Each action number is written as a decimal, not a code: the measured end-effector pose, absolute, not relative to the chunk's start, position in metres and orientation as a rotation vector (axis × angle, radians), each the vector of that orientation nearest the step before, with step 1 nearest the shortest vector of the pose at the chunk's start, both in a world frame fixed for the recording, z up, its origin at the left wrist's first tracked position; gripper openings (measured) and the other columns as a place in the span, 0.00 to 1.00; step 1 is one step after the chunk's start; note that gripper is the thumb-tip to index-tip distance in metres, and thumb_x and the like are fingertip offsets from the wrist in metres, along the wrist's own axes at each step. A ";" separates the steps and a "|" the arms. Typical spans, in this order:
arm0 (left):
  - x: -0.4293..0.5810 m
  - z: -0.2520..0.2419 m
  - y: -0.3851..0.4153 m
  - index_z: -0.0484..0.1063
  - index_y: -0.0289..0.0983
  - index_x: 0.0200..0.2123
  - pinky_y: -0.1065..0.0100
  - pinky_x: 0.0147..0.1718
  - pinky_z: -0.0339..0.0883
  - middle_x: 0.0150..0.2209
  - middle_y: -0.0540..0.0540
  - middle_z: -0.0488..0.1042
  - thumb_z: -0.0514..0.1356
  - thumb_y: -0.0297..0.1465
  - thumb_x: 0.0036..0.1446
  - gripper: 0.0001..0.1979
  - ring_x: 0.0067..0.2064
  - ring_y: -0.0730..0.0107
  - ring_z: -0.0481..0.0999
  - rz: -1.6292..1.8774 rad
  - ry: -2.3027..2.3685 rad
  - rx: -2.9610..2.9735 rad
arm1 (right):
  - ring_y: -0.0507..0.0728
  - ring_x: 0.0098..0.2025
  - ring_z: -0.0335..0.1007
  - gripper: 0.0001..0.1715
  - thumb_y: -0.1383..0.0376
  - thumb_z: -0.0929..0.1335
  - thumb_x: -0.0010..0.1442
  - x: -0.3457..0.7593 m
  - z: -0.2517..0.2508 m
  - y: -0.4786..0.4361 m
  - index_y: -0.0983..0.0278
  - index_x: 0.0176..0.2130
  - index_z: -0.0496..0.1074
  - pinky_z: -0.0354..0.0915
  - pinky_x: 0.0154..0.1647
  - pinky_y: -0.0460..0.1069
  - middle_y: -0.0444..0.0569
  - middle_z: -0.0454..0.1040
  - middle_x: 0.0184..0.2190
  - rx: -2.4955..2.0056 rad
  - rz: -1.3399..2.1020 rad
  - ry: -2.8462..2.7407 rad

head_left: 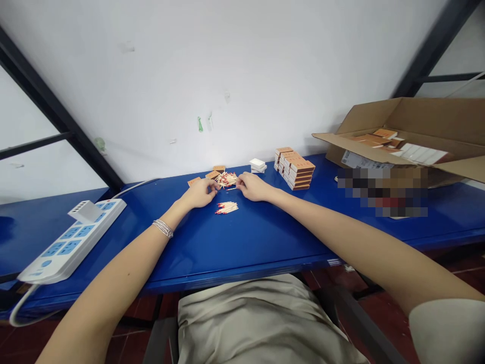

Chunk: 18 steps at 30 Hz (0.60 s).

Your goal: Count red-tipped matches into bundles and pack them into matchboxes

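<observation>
A loose heap of red-tipped matches [228, 179] lies between my two hands on the blue table. At its left edge is my left hand [201, 193], thumb and forefinger closed; whatever they pinch is too small to make out. My right hand [255, 186] is curled at the right side of the heap, its fingertips closed on the end of a single match [231, 189]. Nearer to me is a small bundle of matches [226, 208], laid roughly parallel with red heads to the left. Orange matchboxes [215, 174] lie behind and beside my left hand.
White matchbox trays [258, 165] sit behind my right hand, beside stacked matchboxes [295, 168]. An open cardboard carton [356, 121] holding more boxes stands at right, a blurred-out patch before it. A power strip [76, 242] lies at left. The wall closes off the back.
</observation>
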<state>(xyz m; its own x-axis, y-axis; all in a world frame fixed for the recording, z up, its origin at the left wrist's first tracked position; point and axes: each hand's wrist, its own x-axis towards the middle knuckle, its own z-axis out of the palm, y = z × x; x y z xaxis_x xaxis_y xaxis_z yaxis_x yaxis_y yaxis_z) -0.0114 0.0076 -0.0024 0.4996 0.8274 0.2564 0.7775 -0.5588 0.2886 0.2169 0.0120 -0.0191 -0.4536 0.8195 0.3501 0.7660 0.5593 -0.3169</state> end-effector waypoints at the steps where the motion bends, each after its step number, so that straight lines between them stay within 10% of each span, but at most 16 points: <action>1: -0.011 -0.004 0.008 0.77 0.36 0.40 0.66 0.36 0.67 0.34 0.47 0.79 0.58 0.26 0.54 0.11 0.30 0.69 0.73 0.569 1.411 2.606 | 0.57 0.39 0.69 0.07 0.73 0.64 0.62 0.216 -0.017 0.008 0.68 0.36 0.73 0.62 0.42 0.49 0.56 0.75 0.38 -1.235 0.174 -2.332; 18: -0.010 -0.005 0.008 0.75 0.37 0.45 0.65 0.37 0.68 0.36 0.46 0.77 0.57 0.27 0.55 0.14 0.33 0.67 0.74 0.534 1.394 2.643 | 0.50 0.30 0.69 0.08 0.71 0.69 0.56 0.216 -0.017 0.000 0.65 0.36 0.79 0.62 0.35 0.44 0.46 0.80 0.33 -0.972 0.514 -2.404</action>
<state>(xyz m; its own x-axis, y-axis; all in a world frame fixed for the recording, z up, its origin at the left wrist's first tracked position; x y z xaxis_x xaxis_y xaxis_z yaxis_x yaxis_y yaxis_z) -0.0098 0.0080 -0.0052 0.5174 0.8163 0.2569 0.7789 -0.5736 0.2538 0.2157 -0.0004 -0.0167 -0.6245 0.7212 0.2998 0.5355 0.6748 -0.5079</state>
